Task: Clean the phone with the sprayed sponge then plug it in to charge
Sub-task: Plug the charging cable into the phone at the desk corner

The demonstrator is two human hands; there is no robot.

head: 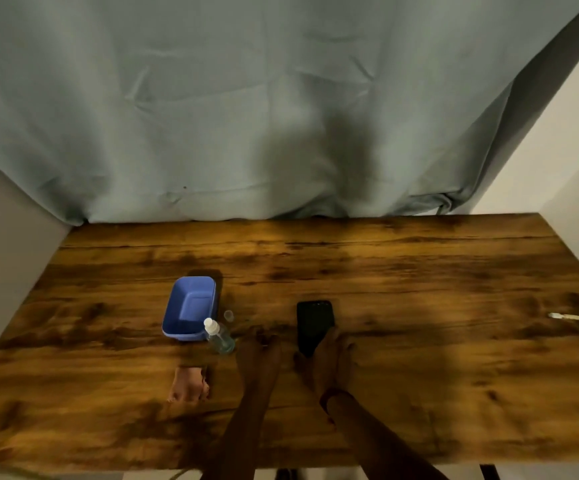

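Under the right hand [329, 355] lies the black phone [314, 323], its near end gripped by those fingers. Beside it the left hand [258, 351] rests flat, fingers spread, just right of the spray bottle [218, 336]; left again, a crumpled sponge [189, 384]. Far right, the charging cable [575, 318].

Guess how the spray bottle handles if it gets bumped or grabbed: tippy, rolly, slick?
The spray bottle looks narrow and tall, so a sideways knock would probably tip it. Its round body suggests it would roll once down, maybe toward the blue tub beside it. It looks like clear smooth plastic holding some liquid, so likely light and a bit slick.
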